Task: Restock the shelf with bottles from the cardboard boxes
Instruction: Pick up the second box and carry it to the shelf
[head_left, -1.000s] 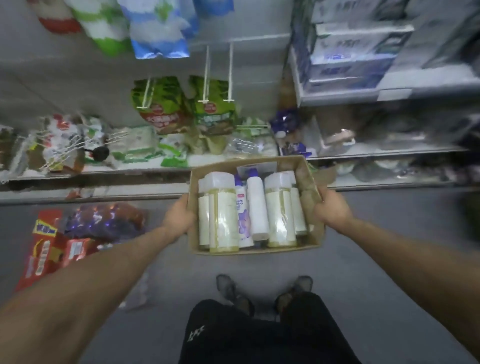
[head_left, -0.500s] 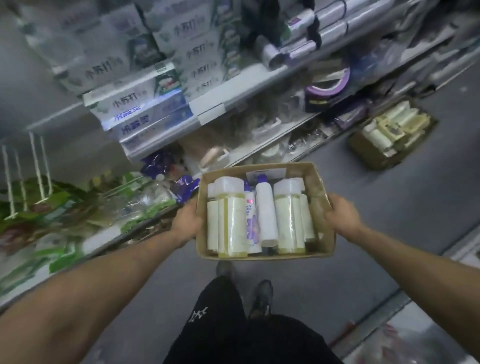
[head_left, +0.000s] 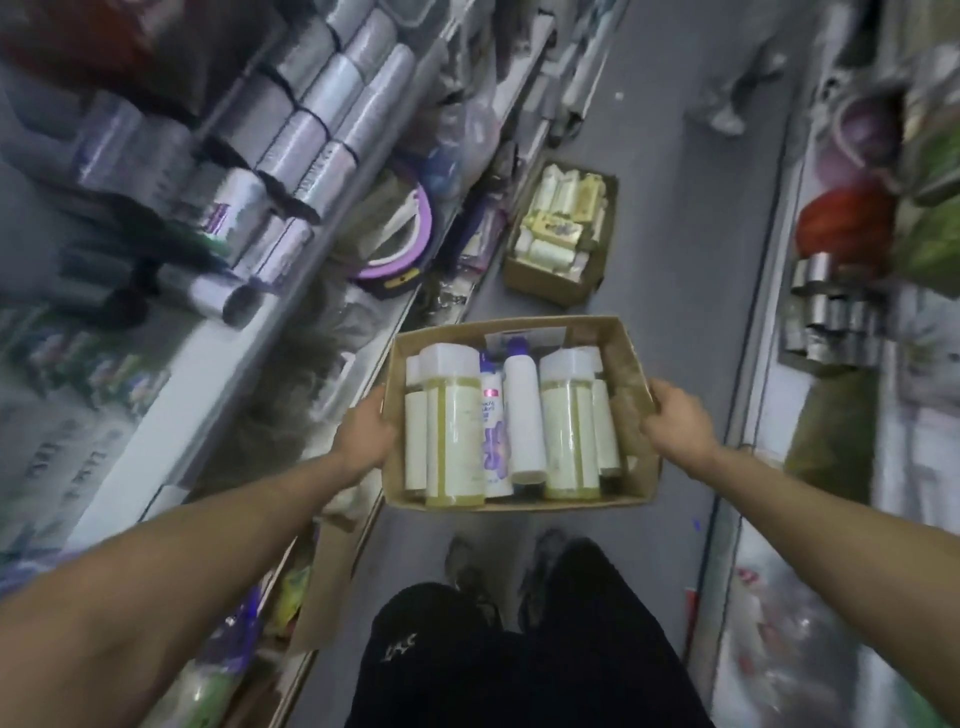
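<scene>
I carry an open cardboard box (head_left: 631, 364) in front of me over the aisle floor. My left hand (head_left: 366, 434) grips its left wall and my right hand (head_left: 675, 418) grips its right wall. Inside lie several bottles: yellowish ones with white caps (head_left: 454, 436), a slim white bottle with a purple tip (head_left: 524, 410) and a white bottle with purple print (head_left: 492, 447). A second cardboard box (head_left: 545, 283) with pale bottles sits on the floor ahead, against the left shelf.
Shelving (head_left: 218, 332) runs along my left with rolls in plastic (head_left: 311, 119) and a purple round item (head_left: 400, 244). More shelves (head_left: 831, 364) with metal tins stand on the right. Another person's legs (head_left: 737, 88) are far down the narrow grey aisle.
The view has swung right, from facing the shelves to looking down the aisle. The box stays held in both hands. The second box on the floor has come into view ahead.
</scene>
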